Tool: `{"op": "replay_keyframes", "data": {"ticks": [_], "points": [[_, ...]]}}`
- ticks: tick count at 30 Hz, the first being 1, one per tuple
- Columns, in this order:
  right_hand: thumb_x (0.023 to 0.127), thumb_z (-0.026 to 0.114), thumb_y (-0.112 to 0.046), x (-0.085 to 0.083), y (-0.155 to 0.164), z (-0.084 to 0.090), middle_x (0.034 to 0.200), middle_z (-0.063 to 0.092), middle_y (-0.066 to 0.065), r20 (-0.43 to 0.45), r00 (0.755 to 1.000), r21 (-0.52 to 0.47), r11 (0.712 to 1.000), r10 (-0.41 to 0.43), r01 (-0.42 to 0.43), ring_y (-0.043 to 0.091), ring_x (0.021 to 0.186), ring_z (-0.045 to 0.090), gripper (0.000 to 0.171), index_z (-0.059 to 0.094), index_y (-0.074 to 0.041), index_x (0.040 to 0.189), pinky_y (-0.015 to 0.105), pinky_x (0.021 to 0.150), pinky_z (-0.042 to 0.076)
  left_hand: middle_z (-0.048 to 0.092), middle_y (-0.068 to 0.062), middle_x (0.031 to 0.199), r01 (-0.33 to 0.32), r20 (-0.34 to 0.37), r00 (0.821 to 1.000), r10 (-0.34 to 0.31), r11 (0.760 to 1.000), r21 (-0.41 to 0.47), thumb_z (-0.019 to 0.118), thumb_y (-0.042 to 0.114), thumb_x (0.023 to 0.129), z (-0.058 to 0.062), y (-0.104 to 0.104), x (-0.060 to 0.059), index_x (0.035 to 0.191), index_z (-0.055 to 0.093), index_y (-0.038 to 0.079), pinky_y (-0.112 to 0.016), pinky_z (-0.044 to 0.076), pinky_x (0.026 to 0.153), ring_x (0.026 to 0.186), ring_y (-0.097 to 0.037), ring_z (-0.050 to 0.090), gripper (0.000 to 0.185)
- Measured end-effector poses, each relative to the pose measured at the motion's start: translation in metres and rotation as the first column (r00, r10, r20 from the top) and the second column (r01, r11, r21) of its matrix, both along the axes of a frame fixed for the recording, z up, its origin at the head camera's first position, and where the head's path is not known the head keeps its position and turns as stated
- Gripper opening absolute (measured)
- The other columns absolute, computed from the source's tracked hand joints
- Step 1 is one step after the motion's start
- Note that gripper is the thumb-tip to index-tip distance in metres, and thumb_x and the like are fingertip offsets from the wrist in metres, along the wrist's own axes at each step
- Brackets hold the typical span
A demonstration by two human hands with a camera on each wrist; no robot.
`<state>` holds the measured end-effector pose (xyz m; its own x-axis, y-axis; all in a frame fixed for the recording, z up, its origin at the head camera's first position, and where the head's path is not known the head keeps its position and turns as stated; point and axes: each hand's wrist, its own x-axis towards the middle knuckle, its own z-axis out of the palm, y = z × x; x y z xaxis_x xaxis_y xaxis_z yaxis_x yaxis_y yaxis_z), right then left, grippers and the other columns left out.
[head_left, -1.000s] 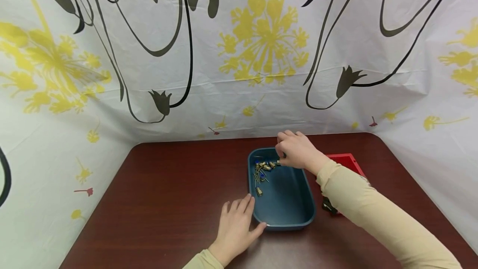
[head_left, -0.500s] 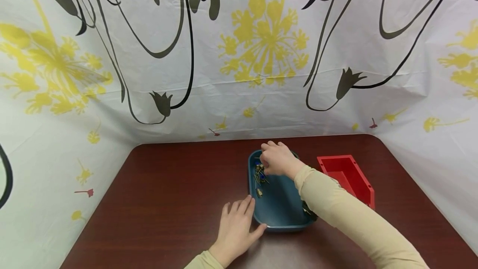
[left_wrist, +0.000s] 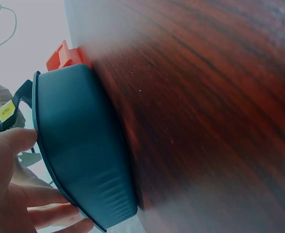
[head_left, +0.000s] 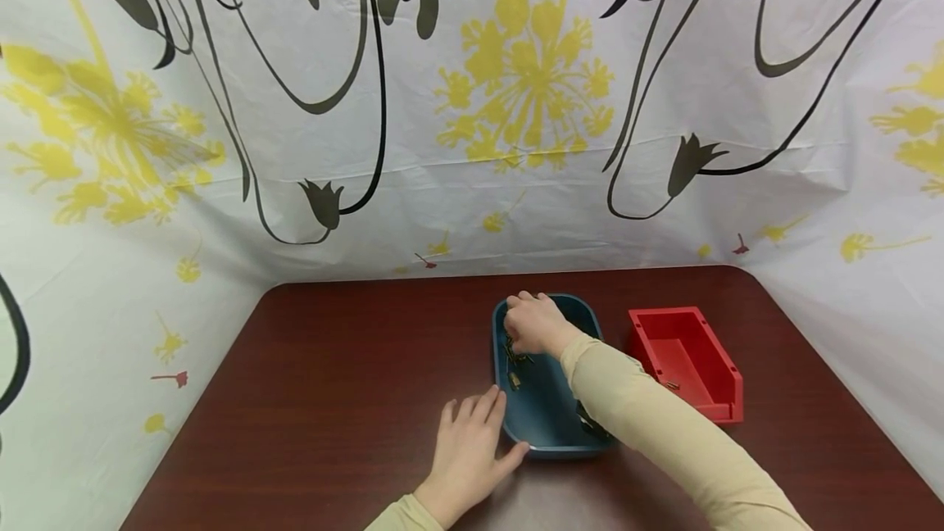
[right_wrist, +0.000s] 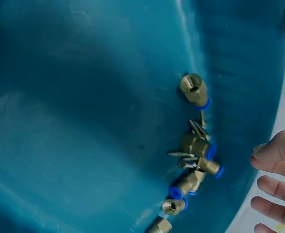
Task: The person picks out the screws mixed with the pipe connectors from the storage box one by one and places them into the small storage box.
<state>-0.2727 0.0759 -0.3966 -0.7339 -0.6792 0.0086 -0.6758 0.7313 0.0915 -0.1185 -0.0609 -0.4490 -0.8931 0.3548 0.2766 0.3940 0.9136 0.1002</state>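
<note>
A blue oblong tray [head_left: 549, 416] stands on the table. Brass fittings [right_wrist: 193, 90] with blue rings and thin screws [right_wrist: 198, 130] lie in a loose line along one inner side of it. My right hand [head_left: 537, 324] is over the far left part of the tray, hiding most of the pile in the head view. In the right wrist view its thumb and fingers are loosely bent and apart, with nothing between them. My left hand [head_left: 468, 449] rests at the near left rim, its thumb and straight fingers touching the edge in the left wrist view.
To the right of the tray stands a red bin [head_left: 726, 375], with a small brass piece [head_left: 670, 385] inside, partly hidden by the right sleeve. A black device [left_wrist: 8, 114] with a yellow label sits on the right wrist. A patterned cloth [head_left: 369, 252] hangs behind the table.
My right hand has moved left from the tray's far right side to above the pile. The red bin, mostly covered by the right arm before, now shows. My left hand stays put.
</note>
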Motion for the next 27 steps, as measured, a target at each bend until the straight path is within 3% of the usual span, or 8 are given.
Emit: {"op": "replay_keyframes", "data": {"ticks": [6, 11, 27], "points": [[0.069, 0.074, -0.028, -0.001, -0.007, -0.009, 0.082, 0.049, -0.003, 0.017, 1.0, 0.026, 0.999, -0.024, 0.023, 0.018, 0.079, 0.043, 0.027, 0.053, -0.024, 0.052, 0.038, 0.071, 0.038, 0.049, -0.004, 0.123, 0.004, -0.003, 1.0, -0.004, 1.0, -0.006, 0.052, 0.056, 0.078, 0.0, 0.0, 0.0, 0.123, 0.053, 0.009, -0.051, 0.032, 0.083, 0.101, -0.021, 0.047, 0.065], [0.069, 0.074, -0.028, -0.003, -0.01, -0.016, 0.077, 0.047, -0.004, 0.012, 0.999, 0.037, 0.998, -0.05, 0.049, 0.017, 0.074, 0.04, 0.027, 0.054, -0.024, 0.052, 0.034, 0.065, 0.036, 0.05, -0.004, 0.122, 0.01, -0.017, 1.0, -0.01, 1.0, 0.005, 0.053, 0.056, 0.078, -0.001, 0.0, 0.0, 0.122, 0.054, 0.008, -0.051, 0.033, 0.082, 0.101, -0.021, 0.048, 0.065], [0.067, 0.075, -0.032, -0.007, -0.015, -0.036, 0.082, 0.051, -0.002, -0.019, 0.995, 0.076, 0.992, -0.097, 0.098, 0.018, 0.078, 0.044, 0.019, 0.06, -0.022, 0.061, 0.036, 0.068, 0.039, 0.049, -0.004, 0.123, 0.008, -0.009, 1.0, -0.008, 1.0, 0.0, 0.053, 0.056, 0.078, -0.001, 0.0, 0.0, 0.122, 0.054, 0.009, -0.052, 0.033, 0.082, 0.101, -0.021, 0.047, 0.065]]}}
